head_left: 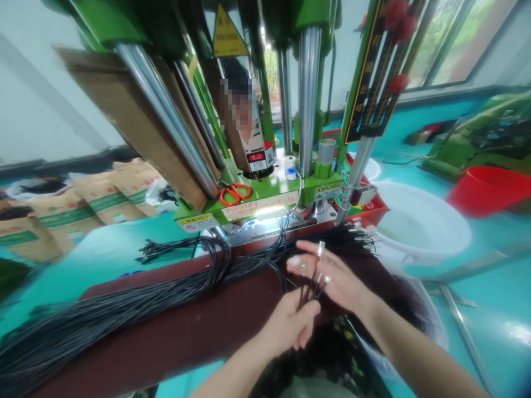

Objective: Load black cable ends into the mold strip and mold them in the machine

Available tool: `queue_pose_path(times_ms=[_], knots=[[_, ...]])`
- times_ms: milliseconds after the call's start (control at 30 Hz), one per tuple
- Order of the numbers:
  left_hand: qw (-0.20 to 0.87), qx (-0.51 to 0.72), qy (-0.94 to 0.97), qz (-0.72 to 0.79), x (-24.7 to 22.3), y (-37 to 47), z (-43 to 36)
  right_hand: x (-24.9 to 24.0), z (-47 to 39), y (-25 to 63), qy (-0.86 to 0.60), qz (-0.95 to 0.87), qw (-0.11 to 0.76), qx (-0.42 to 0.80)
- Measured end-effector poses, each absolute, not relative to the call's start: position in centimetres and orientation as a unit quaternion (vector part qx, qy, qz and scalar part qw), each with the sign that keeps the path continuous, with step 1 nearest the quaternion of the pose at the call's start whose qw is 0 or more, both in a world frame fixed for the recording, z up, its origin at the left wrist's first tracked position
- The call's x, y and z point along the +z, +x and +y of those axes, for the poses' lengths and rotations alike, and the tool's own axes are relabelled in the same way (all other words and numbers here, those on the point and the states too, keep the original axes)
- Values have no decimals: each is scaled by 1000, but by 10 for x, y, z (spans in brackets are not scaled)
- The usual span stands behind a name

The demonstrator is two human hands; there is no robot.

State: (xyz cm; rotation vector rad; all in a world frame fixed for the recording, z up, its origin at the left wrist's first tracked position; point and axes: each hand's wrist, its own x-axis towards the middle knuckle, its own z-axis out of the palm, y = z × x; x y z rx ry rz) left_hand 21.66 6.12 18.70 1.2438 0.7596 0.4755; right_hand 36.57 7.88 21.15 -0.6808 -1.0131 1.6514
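Note:
In front of the machine, my left hand (292,320) is closed around a few black cables, whose metal connector ends (321,250) stick up past the fingers. Behind those ends is my right hand (342,282), its fingers stretched out and apart, close to the connectors. Whether it touches them I cannot tell. A long bundle of black cables (157,293) lies on the dark red work table (199,331), left of my hands. More cable ends (357,237) lie to the right, and some thin cables (284,226) run up to the lit metal plate (253,231) of the machine.
The green press machine (286,193) with steel columns stands just ahead. Orange-handled scissors (234,193) lie on its ledge. At the right are a white tub (452,226) and a red bucket (489,190). Paper sacks (103,193) stand on the left.

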Motion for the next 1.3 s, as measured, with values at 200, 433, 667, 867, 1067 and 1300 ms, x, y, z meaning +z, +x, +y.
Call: queue_pose_path(times_ms=[200, 433, 667, 867, 1067, 1300], knots=[[767, 170, 524, 329, 199, 238, 71, 250, 97, 397, -392, -526, 485, 579], [800, 208, 480, 293, 202, 267, 89, 241, 94, 416, -429, -632, 394, 511], [831, 189, 455, 259, 192, 282, 104, 234, 103, 429, -373, -694, 394, 474], [860, 248, 364, 258, 191, 287, 108, 234, 111, 420, -482, -682, 333, 437], [844, 286, 357, 281, 180, 293, 104, 227, 125, 419, -408, -717, 287, 488], [813, 394, 275, 328, 179, 288, 119, 215, 163, 404, -549, -671, 313, 387]])
